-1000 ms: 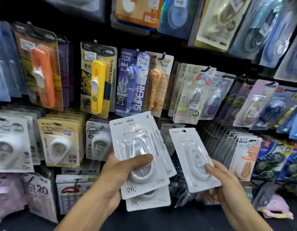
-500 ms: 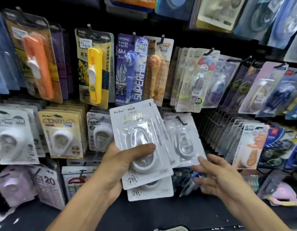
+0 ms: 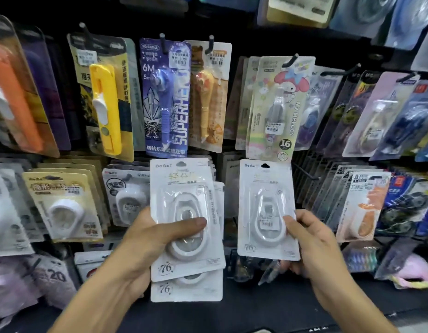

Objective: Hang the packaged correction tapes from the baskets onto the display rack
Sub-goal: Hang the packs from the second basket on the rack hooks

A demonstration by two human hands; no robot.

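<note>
My left hand (image 3: 145, 241) grips a stack of white packaged correction tapes (image 3: 181, 179), thumb across the front blister, held upright before the display rack (image 3: 253, 46). Just to the right, my right hand (image 3: 313, 243) pinches the lower right edge of a single white correction tape pack (image 3: 263, 186), with the thumb on its front. That pack stands upright against the rack's lower row. Its hang hole shows dark, and I cannot tell whether a hook passes through it. No basket is in view.
Rows of hooks carry other packs: a yellow one (image 3: 104, 109), a purple "Superhero" one (image 3: 167, 97), a My Melody one (image 3: 277, 109), white ones at left (image 3: 66, 212). A bare hook (image 3: 304, 173) juts out right of the single pack. A dark shelf (image 3: 244, 308) lies below.
The right hand held a single pack, then hung it on a hook and let go. It now pinches the pack at that spot again. The left hand's stack has barely moved.
</note>
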